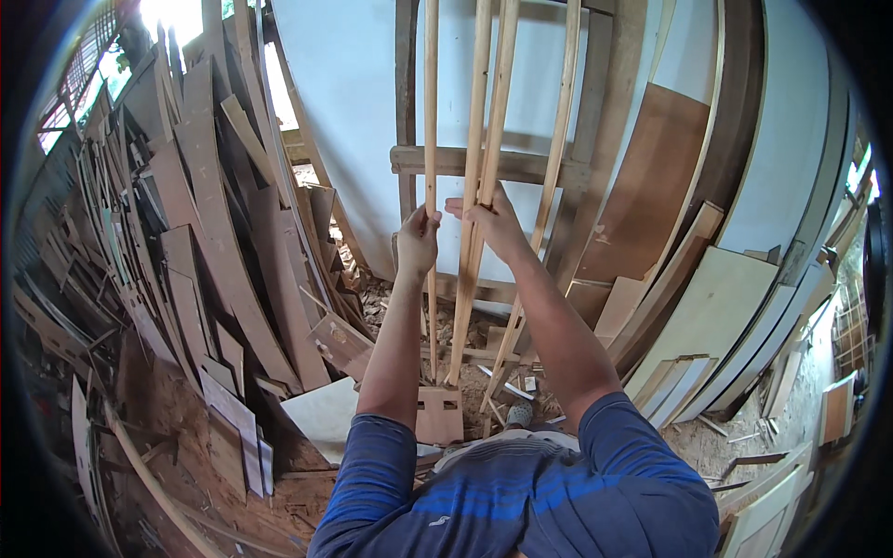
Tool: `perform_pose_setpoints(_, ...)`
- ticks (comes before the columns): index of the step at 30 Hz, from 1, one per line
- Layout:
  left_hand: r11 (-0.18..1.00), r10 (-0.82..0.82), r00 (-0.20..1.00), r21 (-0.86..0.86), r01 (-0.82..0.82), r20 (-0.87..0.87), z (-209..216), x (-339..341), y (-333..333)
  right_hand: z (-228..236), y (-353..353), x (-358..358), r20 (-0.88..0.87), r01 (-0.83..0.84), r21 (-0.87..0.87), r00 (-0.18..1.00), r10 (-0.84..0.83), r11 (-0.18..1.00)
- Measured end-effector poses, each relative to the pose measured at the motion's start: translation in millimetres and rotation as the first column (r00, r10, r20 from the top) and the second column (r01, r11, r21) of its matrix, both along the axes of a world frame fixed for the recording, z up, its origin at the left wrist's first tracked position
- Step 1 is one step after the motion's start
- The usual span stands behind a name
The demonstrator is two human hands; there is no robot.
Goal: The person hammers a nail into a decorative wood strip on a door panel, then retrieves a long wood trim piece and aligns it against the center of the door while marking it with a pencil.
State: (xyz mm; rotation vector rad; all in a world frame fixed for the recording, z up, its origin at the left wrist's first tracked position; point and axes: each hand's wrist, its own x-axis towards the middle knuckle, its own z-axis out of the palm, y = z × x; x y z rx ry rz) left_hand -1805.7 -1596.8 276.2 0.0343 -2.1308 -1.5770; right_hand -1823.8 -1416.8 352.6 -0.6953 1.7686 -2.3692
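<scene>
My left hand (419, 242) is closed round a thin, pale wooden strip (431, 112) that stands nearly upright in front of me. Just to its right, my right hand (498, 228) holds a pair of similar wooden strips (499, 102) close together, its fingertips reaching past them toward the left. The strips run from near the floor up beyond the top of the view. A further wooden strip (560, 121) stands at a slant to the right, behind my right forearm, apart from my fingers.
Behind the strips is a wooden frame with a crossbar (521, 167) against a white panel (326, 121). Many boards (200, 158) lean along the left. At the right lean a brown panel (642, 186) and a pale board (702, 307). Offcuts and a block with slots (439, 417) lie low down.
</scene>
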Motion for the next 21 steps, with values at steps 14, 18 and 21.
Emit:
perform_pose_setpoints(14,0.832,-0.428,0.899,0.349,0.431,-0.089,7,44,20,-16,10,-6,-0.107,0.059,0.238,0.994,-0.034,0.969)
perform_pose_setpoints(18,0.847,-0.435,0.899,0.32,0.424,-0.041,22,56,12,-3,18,10,-0.201,0.192,0.299,0.97,-0.135,0.935)
perform_pose_setpoints(21,0.812,-0.468,0.881,0.362,0.457,-0.063,19,58,6,-11,24,13,-0.206,0.255,0.295,0.958,-0.2,0.921)
